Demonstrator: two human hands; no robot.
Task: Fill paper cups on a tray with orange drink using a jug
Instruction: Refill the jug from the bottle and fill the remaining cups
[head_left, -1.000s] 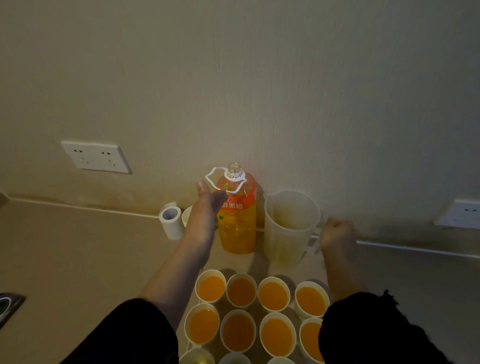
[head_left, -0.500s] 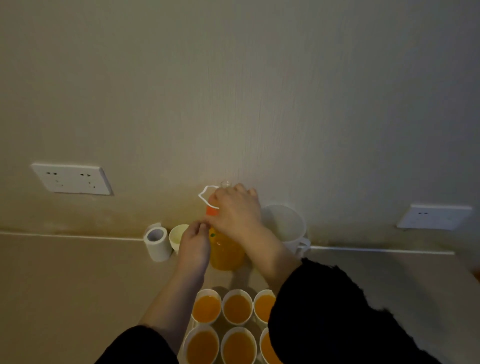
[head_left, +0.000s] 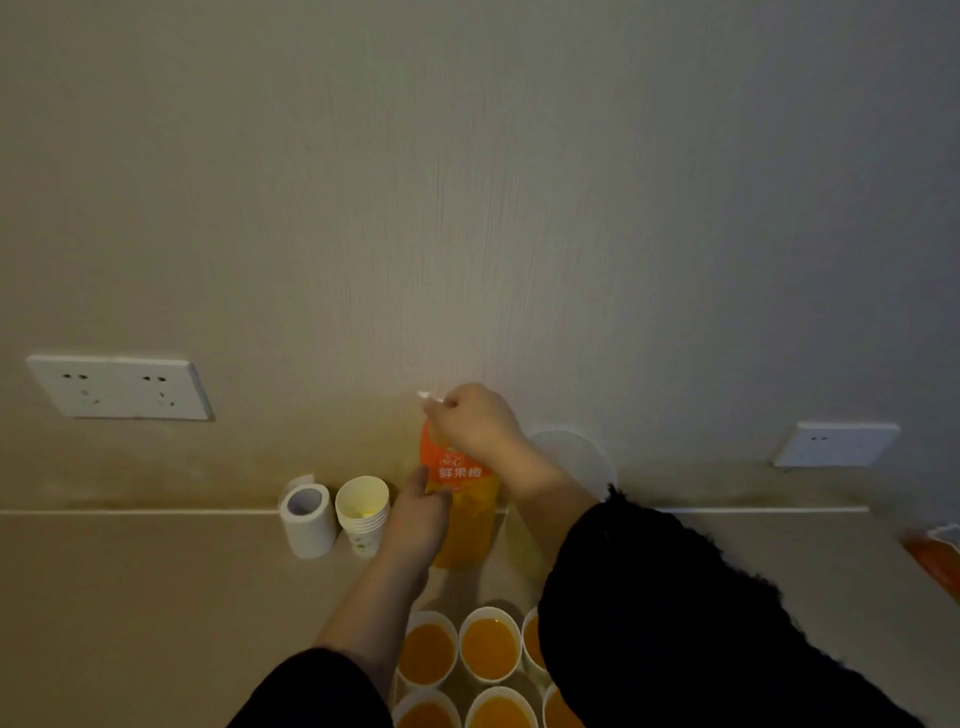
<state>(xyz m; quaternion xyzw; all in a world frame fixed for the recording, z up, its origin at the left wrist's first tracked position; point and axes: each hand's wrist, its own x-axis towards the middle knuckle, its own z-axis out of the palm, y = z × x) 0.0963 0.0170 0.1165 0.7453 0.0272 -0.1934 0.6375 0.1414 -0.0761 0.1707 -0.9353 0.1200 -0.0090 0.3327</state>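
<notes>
Our left hand (head_left: 418, 512) clasps the bottle (head_left: 465, 519) to steady it; our right hand (head_left: 475, 421) clamps its grip on the top. The jug (head_left: 576, 457) stands just right, probably for refilling.

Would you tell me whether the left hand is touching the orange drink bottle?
Touching: the head view shows the left hand holding the orange drink bottle at its label, with no gap.
</notes>
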